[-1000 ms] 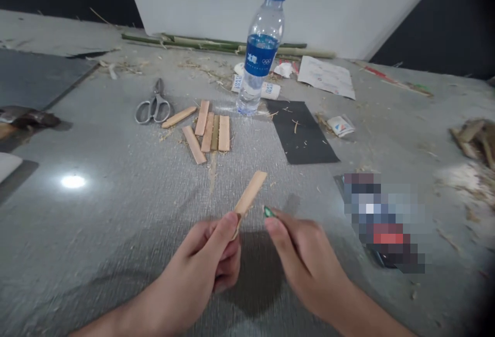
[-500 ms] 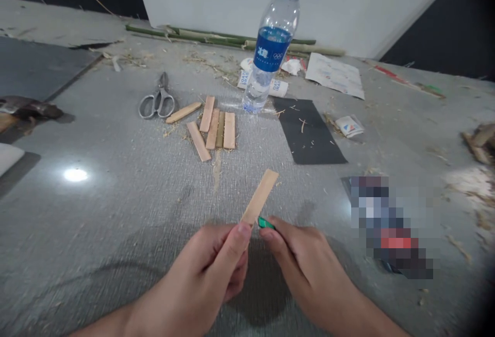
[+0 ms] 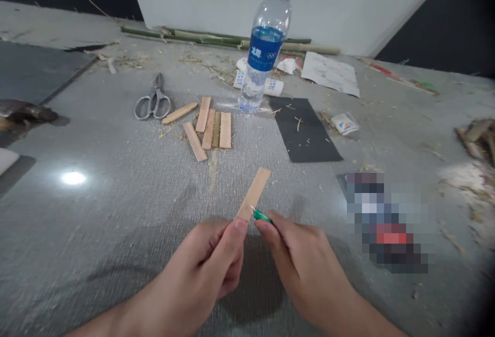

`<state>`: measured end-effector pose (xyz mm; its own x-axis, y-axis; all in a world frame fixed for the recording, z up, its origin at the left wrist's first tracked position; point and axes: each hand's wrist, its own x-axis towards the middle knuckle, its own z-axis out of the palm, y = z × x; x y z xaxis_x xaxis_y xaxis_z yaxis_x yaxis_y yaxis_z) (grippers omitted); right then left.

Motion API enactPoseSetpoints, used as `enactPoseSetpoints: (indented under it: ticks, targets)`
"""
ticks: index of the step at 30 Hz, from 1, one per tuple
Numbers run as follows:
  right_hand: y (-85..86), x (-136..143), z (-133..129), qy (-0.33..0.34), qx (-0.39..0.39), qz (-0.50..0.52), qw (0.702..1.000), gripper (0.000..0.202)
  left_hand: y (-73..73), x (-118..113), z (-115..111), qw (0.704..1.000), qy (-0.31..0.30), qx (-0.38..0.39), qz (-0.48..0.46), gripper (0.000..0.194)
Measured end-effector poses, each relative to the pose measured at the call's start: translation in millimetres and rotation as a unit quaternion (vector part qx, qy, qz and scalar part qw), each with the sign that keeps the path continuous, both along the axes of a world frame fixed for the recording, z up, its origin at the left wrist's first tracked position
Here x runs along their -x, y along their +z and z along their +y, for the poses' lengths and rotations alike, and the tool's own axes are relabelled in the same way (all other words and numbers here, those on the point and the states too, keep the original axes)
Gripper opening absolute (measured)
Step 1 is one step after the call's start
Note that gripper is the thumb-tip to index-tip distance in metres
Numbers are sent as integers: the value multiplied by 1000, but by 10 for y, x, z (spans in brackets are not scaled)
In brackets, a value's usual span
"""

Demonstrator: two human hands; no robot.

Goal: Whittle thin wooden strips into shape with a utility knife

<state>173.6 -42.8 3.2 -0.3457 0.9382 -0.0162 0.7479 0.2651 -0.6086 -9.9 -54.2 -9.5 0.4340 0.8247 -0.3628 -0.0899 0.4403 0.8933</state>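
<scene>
My left hand (image 3: 212, 259) pinches the lower end of a flat, pale bamboo strip (image 3: 255, 190), which slants up and to the right. In my right hand (image 3: 303, 254) is a slim green pencil-like tool (image 3: 262, 216), gripped between thumb and fingers. Its thin pale tip meets or lies just over the right edge of the strip, close above my left thumb. Most of the tool is hidden in the hand, so its exact kind is unclear. Beyond the hands, several short bamboo pieces (image 3: 209, 129) lie in a loose group, with one pointed piece (image 3: 180, 113) beside them.
Metal scissors (image 3: 153, 103) lie left of the pieces. A water bottle (image 3: 266, 43) stands behind, near a black sheet (image 3: 305, 130) with shavings. Green bamboo poles (image 3: 216, 40) lie along the white wall. A blurred-out object (image 3: 382, 223) is at right; a dark tool head (image 3: 29, 112) is at left.
The green tool has moved slightly up toward the strip, and its thin tip now shows against the strip's edge. The whole view has shifted a little; both hands keep their grip.
</scene>
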Motion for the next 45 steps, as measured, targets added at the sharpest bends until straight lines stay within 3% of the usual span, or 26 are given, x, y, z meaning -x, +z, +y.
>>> enactPoseSetpoints:
  ticks: [3,5,7,9,14,18,24,31,35,38,41,45]
  targets:
    - [9,-106,102,-36,-14,-11,999,40,97,-6,-35,1000,-16,2,5,53]
    - [34,-211,206,-136,-50,-18,989,42,196,5,-58,996,-86,3,17,54]
    - [57,-294,286,-178,-56,-17,982,44,264,27,-64,984,-176,21,-19,61]
    - [62,-326,313,-175,-28,18,984,43,266,49,-52,986,-164,11,-14,61]
    - [-22,-287,249,-182,4,81,980,47,132,24,-26,994,-34,54,-85,56]
    - [-57,-237,153,-138,31,117,983,46,126,-46,-29,985,2,116,-127,56]
    - [-9,-114,42,65,89,143,984,29,155,-83,0,975,7,149,-163,60]
    - [-7,-101,49,84,137,144,976,30,153,-53,-8,974,-4,161,-157,60]
    - [-10,-115,34,-6,147,252,956,37,162,-56,-8,973,-15,175,-146,60]
    - [-41,-129,57,-101,184,367,906,42,167,-57,-11,974,-57,176,-129,60]
    - [-74,-131,96,-155,242,421,860,40,172,-37,-29,978,-109,164,-63,61]
    - [-88,-112,110,-174,261,404,859,39,194,-9,-14,988,-114,69,85,59]
